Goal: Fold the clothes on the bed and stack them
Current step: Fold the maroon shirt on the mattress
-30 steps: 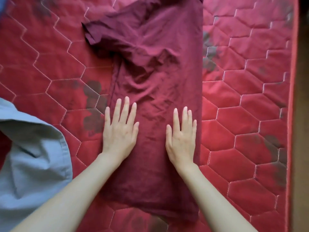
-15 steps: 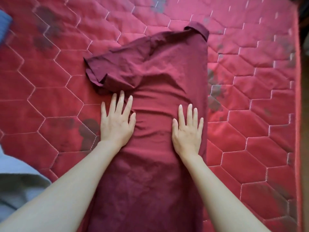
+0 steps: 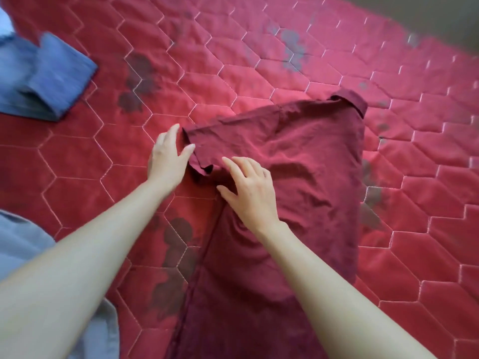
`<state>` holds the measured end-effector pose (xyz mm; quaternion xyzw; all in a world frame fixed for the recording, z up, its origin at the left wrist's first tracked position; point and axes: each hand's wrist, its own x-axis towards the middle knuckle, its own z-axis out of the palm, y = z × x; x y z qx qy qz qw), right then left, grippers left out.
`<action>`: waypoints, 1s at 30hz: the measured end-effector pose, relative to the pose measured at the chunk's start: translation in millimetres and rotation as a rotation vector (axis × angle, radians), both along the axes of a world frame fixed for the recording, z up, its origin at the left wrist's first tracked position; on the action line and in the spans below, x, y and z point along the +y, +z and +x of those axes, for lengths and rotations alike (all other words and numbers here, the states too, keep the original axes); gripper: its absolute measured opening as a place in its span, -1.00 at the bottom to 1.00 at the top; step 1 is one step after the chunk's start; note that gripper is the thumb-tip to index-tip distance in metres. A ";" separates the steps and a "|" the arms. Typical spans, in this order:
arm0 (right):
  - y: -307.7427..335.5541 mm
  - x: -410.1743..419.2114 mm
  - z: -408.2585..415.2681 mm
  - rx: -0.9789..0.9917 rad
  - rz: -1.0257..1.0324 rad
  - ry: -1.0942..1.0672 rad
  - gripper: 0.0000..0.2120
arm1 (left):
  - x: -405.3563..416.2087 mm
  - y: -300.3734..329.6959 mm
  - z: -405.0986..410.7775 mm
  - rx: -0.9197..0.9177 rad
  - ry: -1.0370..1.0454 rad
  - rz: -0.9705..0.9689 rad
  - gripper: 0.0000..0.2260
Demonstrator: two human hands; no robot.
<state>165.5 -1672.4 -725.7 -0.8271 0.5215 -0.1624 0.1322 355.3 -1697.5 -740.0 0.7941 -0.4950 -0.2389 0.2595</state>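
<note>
A maroon shirt (image 3: 305, 177) lies lengthwise on the red quilted bed (image 3: 233, 63), folded in half, its collar at the far right and one short sleeve sticking out to the left. My left hand (image 3: 167, 158) is at the sleeve's end, thumb touching the hem, fingers apart. Whether it grips the cloth is unclear. My right hand (image 3: 250, 189) rests with spread fingers on the shirt just below the sleeve, near the armpit.
A folded blue garment (image 3: 49, 79) sits at the far left of the bed. A light blue garment (image 3: 23, 244) lies at the near left, partly under my left arm. The bed's far edge runs along the top right.
Both hands left the shirt's body, where they lay flat, and moved up and left to the sleeve. The view swung upward and left, revealing the folded blue garment.
</note>
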 end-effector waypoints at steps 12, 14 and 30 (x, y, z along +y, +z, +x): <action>-6.8 -6.3 34.1 -0.053 0.016 -0.191 -0.61 | -52.1 -1.8 3.4 -0.484 -0.286 -0.001 -0.68; -8.9 -5.3 38.7 0.003 0.064 -0.243 -0.66 | -57.1 -0.7 5.2 -0.488 -0.259 0.027 -0.64; -7.0 -14.1 61.1 -0.177 0.274 -0.052 -0.68 | -99.4 22.6 31.7 -0.500 -0.182 0.022 -0.77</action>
